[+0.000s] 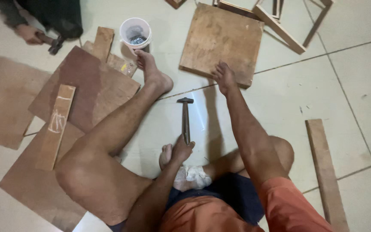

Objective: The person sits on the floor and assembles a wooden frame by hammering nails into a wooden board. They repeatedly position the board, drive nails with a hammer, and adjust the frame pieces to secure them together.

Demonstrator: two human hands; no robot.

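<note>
Sitting on a pale tiled floor (348, 64), the person reaches the left hand (181, 149) down to a hammer (186, 118) that lies on the tiles between the legs, its metal head pointing away from the body; the fingers curl around the near end of the wooden handle. The right hand (224, 77) stretches forward and rests with fingers pressed down on the near edge of a square plywood board (224, 34), just beyond the hammer's head. The left foot (151, 71) lies beside a white plastic bucket (135, 32). Darker plywood sheets (86, 86) and a narrow wooden strip (56, 126) lie to the left, a long plank (326, 172) to the right. At top left another person's hand (28, 33) grips a second hammer (53, 43).
</note>
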